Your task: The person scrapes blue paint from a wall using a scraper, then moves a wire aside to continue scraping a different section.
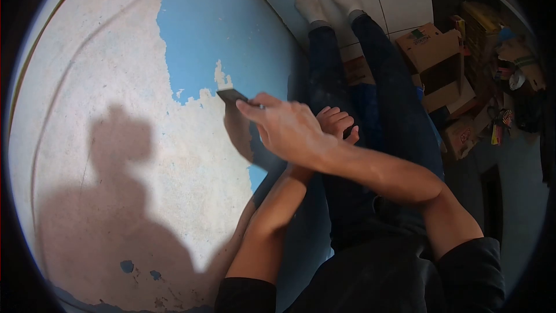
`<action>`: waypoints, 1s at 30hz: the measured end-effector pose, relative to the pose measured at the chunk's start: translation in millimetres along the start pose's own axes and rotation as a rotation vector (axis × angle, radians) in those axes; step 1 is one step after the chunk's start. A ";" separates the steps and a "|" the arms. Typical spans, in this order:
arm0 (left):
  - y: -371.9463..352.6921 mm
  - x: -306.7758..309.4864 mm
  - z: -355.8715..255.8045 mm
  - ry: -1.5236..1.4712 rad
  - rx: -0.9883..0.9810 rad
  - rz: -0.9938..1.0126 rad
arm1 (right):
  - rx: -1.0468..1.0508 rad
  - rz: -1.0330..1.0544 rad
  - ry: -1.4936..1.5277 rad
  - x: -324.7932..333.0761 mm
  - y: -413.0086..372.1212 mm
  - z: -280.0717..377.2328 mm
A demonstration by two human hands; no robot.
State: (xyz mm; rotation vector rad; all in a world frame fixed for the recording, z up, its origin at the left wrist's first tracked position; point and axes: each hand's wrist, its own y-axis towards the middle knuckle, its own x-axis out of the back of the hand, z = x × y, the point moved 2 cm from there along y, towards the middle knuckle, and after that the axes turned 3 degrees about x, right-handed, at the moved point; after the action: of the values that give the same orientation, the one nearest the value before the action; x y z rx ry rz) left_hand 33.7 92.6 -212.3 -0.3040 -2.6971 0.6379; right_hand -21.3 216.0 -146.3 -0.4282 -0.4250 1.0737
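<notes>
My right hand [289, 127] is closed around a scraper [229, 95], whose flat dark blade lies at the ragged edge of the blue paint [202, 29] on the wall. The scraper's handle is mostly hidden inside my fingers. My right forearm crosses over my left arm. Just behind the right wrist, my left hand [337, 120] is held with its fingers curled in, and nothing shows in them. Below and left of the blade, the wall [116, 40] is bare and whitish.
My shadow falls across the bare wall, where small blue flecks [127, 266] remain low down. My legs [382, 69] stand on white floor tiles [402, 0]. To the right are an open cardboard box [425, 52] and a pile of cartons and mixed items.
</notes>
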 end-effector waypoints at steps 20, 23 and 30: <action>-0.9 -0.6 -3.1 0.026 0.039 0.032 | 0.093 -0.117 0.378 -5.1 -20.8 -9.0; 0.1 3.0 -3.8 0.034 0.057 0.050 | 0.052 -0.121 0.339 -6.2 -13.9 -6.7; -2.1 -2.0 0.5 0.018 0.013 0.021 | -0.011 -0.037 0.110 9.3 7.1 8.5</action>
State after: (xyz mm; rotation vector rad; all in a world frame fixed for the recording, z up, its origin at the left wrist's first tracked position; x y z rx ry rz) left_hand 35.2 90.0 -212.3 -0.3334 -2.6748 0.6558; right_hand -27.2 228.4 -141.8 -0.4847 -0.3403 1.0075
